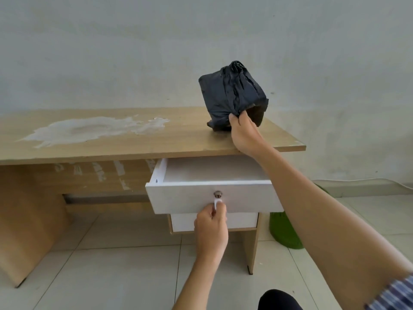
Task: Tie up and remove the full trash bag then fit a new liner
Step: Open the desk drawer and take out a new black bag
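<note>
A black trash bag, bunched into a blocky bundle, stands tilted on the right end of the wooden desk. My right hand pinches its lower folds. A white drawer under the desk top is pulled out and its inside looks bare. My left hand grips the small white handle just under the drawer's metal lock. A green bin stands on the floor right of the desk, mostly hidden behind my right forearm.
A second white drawer front sits below the pulled-out one. The desk top carries a large whitish stain on its left half. A grey wall rises behind, with a white cable along its base at right. Pale floor tiles lie below.
</note>
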